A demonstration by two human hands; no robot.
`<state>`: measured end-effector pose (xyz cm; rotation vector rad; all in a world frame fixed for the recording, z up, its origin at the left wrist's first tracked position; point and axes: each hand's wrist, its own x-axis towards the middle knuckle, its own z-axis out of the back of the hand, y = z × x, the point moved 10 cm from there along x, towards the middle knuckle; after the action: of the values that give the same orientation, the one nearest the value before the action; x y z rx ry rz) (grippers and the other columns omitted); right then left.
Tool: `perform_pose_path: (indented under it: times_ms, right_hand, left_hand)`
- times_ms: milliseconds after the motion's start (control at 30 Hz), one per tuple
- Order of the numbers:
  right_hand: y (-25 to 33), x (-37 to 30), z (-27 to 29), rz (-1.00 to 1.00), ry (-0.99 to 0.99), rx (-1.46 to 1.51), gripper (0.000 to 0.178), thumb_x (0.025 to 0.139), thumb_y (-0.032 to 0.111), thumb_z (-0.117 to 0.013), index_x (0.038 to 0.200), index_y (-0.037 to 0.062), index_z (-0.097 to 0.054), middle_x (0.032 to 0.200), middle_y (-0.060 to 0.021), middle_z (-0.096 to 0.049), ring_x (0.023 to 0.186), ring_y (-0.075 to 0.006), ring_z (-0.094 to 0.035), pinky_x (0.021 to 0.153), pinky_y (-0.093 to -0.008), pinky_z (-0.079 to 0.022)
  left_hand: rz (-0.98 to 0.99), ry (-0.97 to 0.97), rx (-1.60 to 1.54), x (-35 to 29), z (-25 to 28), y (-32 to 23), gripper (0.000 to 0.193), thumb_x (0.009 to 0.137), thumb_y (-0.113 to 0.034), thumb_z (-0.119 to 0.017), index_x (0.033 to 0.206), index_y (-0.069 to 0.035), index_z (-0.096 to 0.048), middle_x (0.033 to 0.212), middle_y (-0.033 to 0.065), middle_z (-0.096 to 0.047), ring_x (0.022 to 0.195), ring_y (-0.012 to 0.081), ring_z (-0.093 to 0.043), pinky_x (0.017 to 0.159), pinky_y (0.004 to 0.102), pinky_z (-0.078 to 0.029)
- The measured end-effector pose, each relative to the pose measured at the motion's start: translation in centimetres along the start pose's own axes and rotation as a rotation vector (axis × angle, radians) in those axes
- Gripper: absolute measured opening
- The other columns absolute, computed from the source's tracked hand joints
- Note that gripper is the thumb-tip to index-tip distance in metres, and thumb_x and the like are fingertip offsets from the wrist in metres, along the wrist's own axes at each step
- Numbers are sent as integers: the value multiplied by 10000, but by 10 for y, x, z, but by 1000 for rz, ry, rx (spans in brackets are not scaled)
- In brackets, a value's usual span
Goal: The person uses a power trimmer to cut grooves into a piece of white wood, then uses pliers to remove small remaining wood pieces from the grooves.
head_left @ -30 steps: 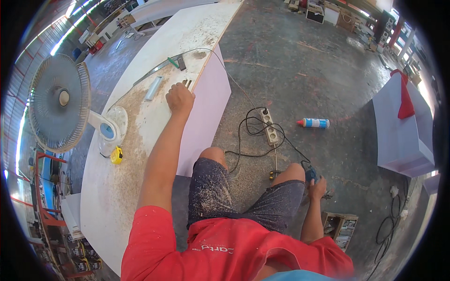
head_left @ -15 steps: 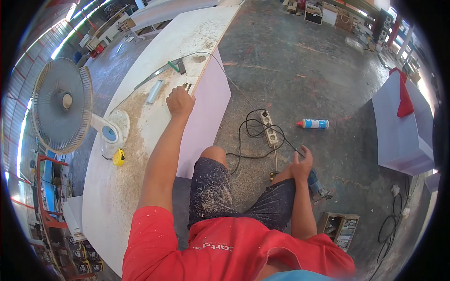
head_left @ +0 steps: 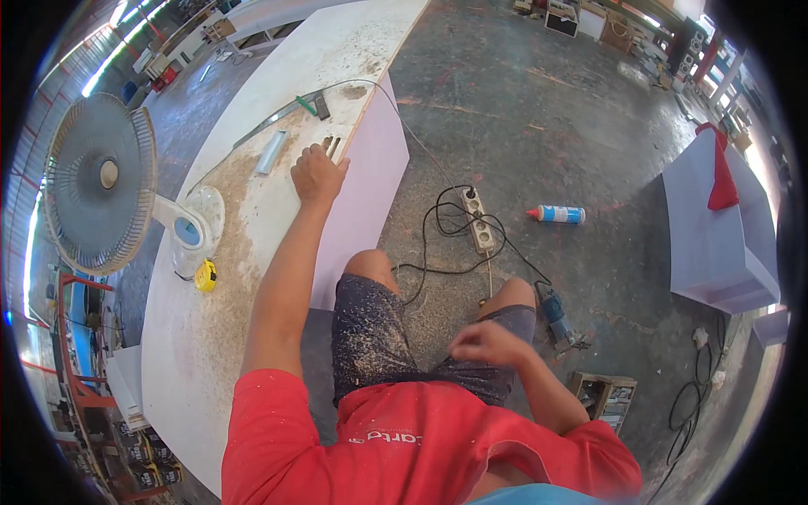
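My left hand rests on the sawdust-strewn white board at its right edge, fingers bent and thumb apart, holding nothing I can see. Just beyond its fingers, narrow slots are cut in the board near the edge. Over my right thigh hangs my right hand, slightly blurred, fingers loosely bent toward the left, with nothing visible in it. A blue corded power tool lies on the floor beside my right knee. On the board near my left hand are a light metal strip, a dark block and a green piece.
A fan and yellow tape measure stand at the board's left. Black cable loops around a white power strip on the floor. A blue-white bottle with red cap lies beyond. A white box bears a red cloth.
My right hand has moved from beside my right knee leftward and back, over my thigh. My left hand has shifted slightly on the board, leaving more of the slots in sight.
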<state>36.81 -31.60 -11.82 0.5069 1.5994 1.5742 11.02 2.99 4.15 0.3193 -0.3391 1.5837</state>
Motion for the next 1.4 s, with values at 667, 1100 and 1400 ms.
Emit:
perform_pose_path:
  times_ms: [667, 1100, 1400]
  right_hand:
    - [9, 59, -91, 59, 225, -84, 362, 993, 374, -650, 1166, 65, -722, 1023, -102, -756, 931, -226, -692, 841, -378, -525]
    - [2, 88, -110, -45, 105, -55, 313, 1033, 309, -629, 1187, 45, -699, 1103, -77, -732, 1039, -176, -644, 934, -353, -501]
    - [14, 123, -113, -88, 209, -101, 301, 1045, 294, -599, 1190, 42, -677, 1095, -78, -718, 1019, -207, -642, 933, -366, -496]
  left_hand:
    - [-309, -5, -580, 57, -8, 25, 258, 917, -271, -729, 1125, -119, -717, 1083, 102, -658, 1056, 314, -640, 945, 448, -491]
    - [-607, 85, -749, 88, -31, 19, 234, 871, -191, -730, 1097, -130, -720, 1065, 97, -653, 1035, 281, -621, 954, 417, -484]
    - [-839, 131, -625, 54, -6, 23, 303, 944, -201, -646, 1229, -114, -698, 1347, 92, -646, 1285, 266, -557, 1085, 456, -351]
